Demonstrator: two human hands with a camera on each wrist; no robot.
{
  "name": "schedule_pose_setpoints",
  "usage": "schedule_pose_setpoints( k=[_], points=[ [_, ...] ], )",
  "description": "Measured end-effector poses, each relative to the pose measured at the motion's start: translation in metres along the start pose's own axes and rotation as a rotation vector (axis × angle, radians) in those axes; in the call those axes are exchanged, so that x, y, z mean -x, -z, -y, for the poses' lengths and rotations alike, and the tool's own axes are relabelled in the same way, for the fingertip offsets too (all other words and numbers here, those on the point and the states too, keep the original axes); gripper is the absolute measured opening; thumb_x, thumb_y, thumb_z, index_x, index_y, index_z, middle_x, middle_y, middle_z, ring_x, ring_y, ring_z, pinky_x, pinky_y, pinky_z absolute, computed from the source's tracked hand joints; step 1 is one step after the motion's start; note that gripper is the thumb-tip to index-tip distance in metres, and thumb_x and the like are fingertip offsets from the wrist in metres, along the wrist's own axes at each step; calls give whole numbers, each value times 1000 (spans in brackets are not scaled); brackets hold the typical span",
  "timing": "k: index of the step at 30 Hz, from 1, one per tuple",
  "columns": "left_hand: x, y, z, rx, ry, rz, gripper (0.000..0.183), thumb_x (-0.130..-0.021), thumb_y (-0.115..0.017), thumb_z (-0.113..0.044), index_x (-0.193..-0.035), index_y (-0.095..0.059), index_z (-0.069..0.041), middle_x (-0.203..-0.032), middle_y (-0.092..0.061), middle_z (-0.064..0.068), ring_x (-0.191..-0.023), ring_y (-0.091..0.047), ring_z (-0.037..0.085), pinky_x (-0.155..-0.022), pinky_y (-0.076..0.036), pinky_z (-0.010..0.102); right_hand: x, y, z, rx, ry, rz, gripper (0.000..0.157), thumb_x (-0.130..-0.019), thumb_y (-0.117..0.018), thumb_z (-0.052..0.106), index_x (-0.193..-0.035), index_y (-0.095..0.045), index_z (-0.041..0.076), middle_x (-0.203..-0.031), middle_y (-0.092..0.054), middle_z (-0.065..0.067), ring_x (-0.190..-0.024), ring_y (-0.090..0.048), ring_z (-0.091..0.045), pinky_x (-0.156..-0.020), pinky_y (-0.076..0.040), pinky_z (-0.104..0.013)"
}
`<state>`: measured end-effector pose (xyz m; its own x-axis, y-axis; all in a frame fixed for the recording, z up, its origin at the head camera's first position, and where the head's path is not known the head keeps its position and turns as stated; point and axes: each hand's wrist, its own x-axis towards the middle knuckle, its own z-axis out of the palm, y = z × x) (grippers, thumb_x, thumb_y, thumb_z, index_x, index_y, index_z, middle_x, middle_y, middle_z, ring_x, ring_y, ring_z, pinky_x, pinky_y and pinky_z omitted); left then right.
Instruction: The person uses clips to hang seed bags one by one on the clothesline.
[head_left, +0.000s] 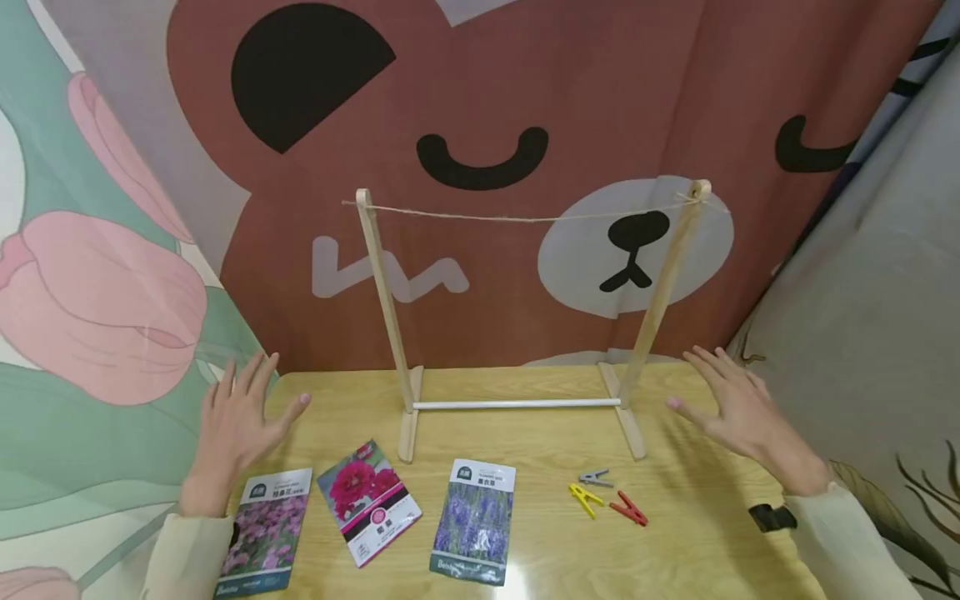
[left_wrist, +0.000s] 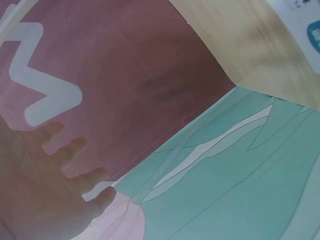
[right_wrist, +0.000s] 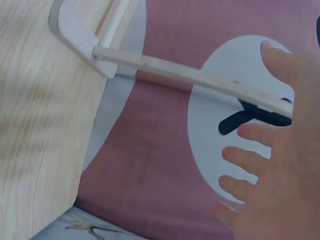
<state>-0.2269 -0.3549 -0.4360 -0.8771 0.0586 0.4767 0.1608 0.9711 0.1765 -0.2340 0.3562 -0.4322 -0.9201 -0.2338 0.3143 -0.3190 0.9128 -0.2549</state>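
Observation:
My left hand is held with fingers spread above the table's left side, near a seed packet with pink-purple flowers. On the other side my right hand is spread too, to the right of a wooden stand, and holds nothing. A string runs between the tops of the stand's two posts, and a white rod joins them low down. In front lie a magenta-flower seed packet, a lavender seed packet, and a grey clothespin, a yellow clothespin and a red clothespin.
Behind the wooden table hangs a brown curtain with a bear face. A green and pink floral cloth covers the left side, and a grey cloth hangs at the right.

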Motion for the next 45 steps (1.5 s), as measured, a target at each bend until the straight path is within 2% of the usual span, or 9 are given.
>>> schedule_pose_setpoints(
  k=[5,12,17,27,33,40,45],
  points=[
    [11,1,-1,17,1,-12,90,-87,-62,-62,-157,-33,-14,-155,-37,23,-141,-23,56,-106,-19,72,7,-6,10,-30,46,-30,83,-92,-67,53,-156,-34,13,-160,-32,-18,-148,-23,-43,-99,-23,-76],
    [23,-2,1,43,11,-21,86,-89,-63,-59,-155,-36,-12,-153,-40,23,-138,-26,58,-105,-18,74,12,-17,14,-61,88,-66,77,-90,-71,47,-151,-43,8,-154,-40,-21,-138,-36,-49,-100,-27,-74],
    [32,-3,2,58,44,1,86,-89,-62,-61,-155,-36,-13,-152,-41,24,-135,-31,56,-99,-23,74,14,-24,17,-76,107,-75,76,-90,-72,46,-148,-46,5,-152,-42,-21,-135,-39,-49,-100,-33,-69],
    [51,-7,2,56,69,22,87,-90,-61,-61,-157,-32,-14,-149,-44,24,-130,-36,56,-95,-26,74,22,-44,27,-100,126,-84,73,-88,-76,42,-143,-50,1,-145,-48,-24,-129,-46,-50,-96,-35,-72],
    [65,-10,4,55,98,58,86,-92,-60,-61,-156,-33,-10,-145,-46,28,-126,-38,56,-90,-29,75,26,-62,35,-171,133,-63,68,-88,-78,34,-142,-51,3,-142,-52,-21,-127,-50,-47,-96,-40,-69],
    [82,-15,7,39,151,112,87,-92,-56,-65,-153,-36,-6,-142,-47,31,-122,-42,57,-88,-32,75,30,-79,45,-220,139,-70,63,-88,-78,37,-139,-55,8,-136,-58,-15,-124,-56,-39,-96,-46,-61],
    [89,-19,8,17,180,173,92,-93,-51,-69,-157,-29,-8,-141,-46,33,-119,-45,58,-85,-35,75,34,-87,50,-270,121,-59,62,-89,-77,38,-139,-55,7,-137,-58,-14,-126,-55,-40,-96,-46,-61]
  ],
)
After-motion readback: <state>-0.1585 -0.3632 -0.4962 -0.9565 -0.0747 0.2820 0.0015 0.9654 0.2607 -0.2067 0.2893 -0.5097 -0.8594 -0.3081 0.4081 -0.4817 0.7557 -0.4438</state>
